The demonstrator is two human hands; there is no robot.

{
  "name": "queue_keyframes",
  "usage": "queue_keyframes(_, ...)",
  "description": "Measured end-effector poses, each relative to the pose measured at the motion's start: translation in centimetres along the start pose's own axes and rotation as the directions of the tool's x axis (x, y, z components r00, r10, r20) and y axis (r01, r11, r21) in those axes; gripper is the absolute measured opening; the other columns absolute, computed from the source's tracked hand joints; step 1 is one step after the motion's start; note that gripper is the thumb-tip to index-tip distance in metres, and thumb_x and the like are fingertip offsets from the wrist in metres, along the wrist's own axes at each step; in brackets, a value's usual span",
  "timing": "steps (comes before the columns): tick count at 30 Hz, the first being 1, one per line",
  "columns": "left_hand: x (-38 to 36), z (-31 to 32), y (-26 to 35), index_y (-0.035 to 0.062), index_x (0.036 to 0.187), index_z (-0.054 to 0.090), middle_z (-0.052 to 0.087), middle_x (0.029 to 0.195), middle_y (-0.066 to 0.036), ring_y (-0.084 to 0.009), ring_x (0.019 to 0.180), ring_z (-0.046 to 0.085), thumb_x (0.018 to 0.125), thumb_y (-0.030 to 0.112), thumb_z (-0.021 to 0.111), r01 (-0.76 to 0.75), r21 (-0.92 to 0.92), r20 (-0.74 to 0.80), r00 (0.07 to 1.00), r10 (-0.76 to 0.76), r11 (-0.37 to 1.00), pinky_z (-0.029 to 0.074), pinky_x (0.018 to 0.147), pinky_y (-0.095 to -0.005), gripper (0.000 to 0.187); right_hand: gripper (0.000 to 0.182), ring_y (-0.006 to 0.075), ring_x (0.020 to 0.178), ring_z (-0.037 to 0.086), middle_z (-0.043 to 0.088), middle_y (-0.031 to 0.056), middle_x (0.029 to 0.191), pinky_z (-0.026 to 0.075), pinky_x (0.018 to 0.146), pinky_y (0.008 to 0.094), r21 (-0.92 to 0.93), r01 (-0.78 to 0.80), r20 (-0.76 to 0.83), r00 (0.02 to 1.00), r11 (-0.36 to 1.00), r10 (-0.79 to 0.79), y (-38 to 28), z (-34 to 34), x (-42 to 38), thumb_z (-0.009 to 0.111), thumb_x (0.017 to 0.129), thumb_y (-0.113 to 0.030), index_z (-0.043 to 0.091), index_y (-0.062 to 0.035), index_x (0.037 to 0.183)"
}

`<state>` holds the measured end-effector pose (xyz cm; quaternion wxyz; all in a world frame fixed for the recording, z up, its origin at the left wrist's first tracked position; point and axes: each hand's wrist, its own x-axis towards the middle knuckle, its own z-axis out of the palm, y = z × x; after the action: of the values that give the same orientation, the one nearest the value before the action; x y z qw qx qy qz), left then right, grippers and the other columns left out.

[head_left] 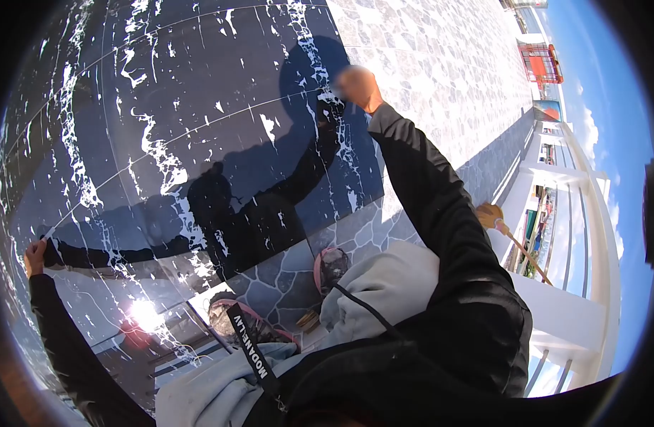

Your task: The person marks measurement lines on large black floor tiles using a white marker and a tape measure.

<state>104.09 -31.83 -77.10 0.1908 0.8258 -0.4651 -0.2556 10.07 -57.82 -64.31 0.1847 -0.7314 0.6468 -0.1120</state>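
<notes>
Glossy black tiles (pixel 220 78) with white veining spread before me, holding my dark shadow and the sun's glare. My left hand (pixel 37 256) is at their far left edge, its fingers closed by a pale line; what they pinch is too small to make out. Far off on the other side, my right hand (pixel 360 87) reaches to the border of black tile and grey stone-patterned floor (pixel 441 71). A blur covers its fingers. A thin pale line (pixel 177 135) crosses the tiles from one hand toward the other.
My shoes (pixel 332 269) rest on stone-patterned paving, with a small wooden piece (pixel 309 320) beside them. A white railing (pixel 555 299) runs along the right. Near it is a tan rounded thing (pixel 489 215) and a thin stick (pixel 530 260). A lanyard (pixel 249 345) hangs from me.
</notes>
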Motion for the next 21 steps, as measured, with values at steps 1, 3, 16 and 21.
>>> queue_keyframes(1,0.1,0.1,-0.1,0.0045,0.07,0.06,0.047,0.063,0.005,-0.0056,0.059,0.04,0.074,0.038,0.07,-0.007,0.01,-0.012,1.0,0.007,1.0,0.031,0.053,-0.0228,0.035,0.012,0.0287,0.067,0.063,0.063,0.0165,0.071,0.048,0.062,0.0347,0.013,0.002,-0.006,1.0,1.0,-0.002,0.0,0.0,0.1,0.057,0.076,-0.012,0.065,-0.003,0.08)
queue_keyframes(3,0.0,-0.1,0.2,0.0043,0.071,0.06,0.047,0.063,0.005,-0.0057,0.059,0.039,0.074,0.038,0.07,0.011,0.027,0.007,1.0,-0.012,1.0,0.031,0.053,-0.023,0.035,0.013,0.0284,0.067,0.062,0.063,0.0165,0.071,0.048,0.063,0.0346,0.001,-0.017,0.014,1.0,1.0,0.017,0.2,-0.2,-0.4,0.056,0.076,-0.012,0.065,-0.003,0.08)
queue_keyframes(16,-0.6,-0.7,0.4,0.0044,0.068,0.058,0.045,0.062,0.006,-0.0054,0.06,0.038,0.076,0.037,0.068,0.042,0.093,0.023,0.999,-0.044,0.995,0.031,0.054,-0.0229,0.035,0.012,0.0214,0.057,0.057,0.059,0.0154,0.063,0.044,0.055,0.0317,0.069,0.046,-0.042,0.998,0.997,-0.043,0.1,0.9,4.6,0.058,0.076,-0.01,0.064,-0.0004,0.08)
queue_keyframes(21,-1.8,-0.8,1.7,0.0043,0.069,0.058,0.045,0.062,0.006,-0.0052,0.059,0.039,0.077,0.035,0.068,0.076,0.108,0.003,0.997,-0.077,0.991,0.031,0.054,-0.0228,0.033,0.011,0.0235,0.059,0.057,0.06,0.0158,0.064,0.044,0.057,0.0321,0.013,0.065,-0.001,0.998,0.998,-0.065,0.8,0.4,2.7,0.057,0.076,-0.01,0.064,-0.0009,0.079)
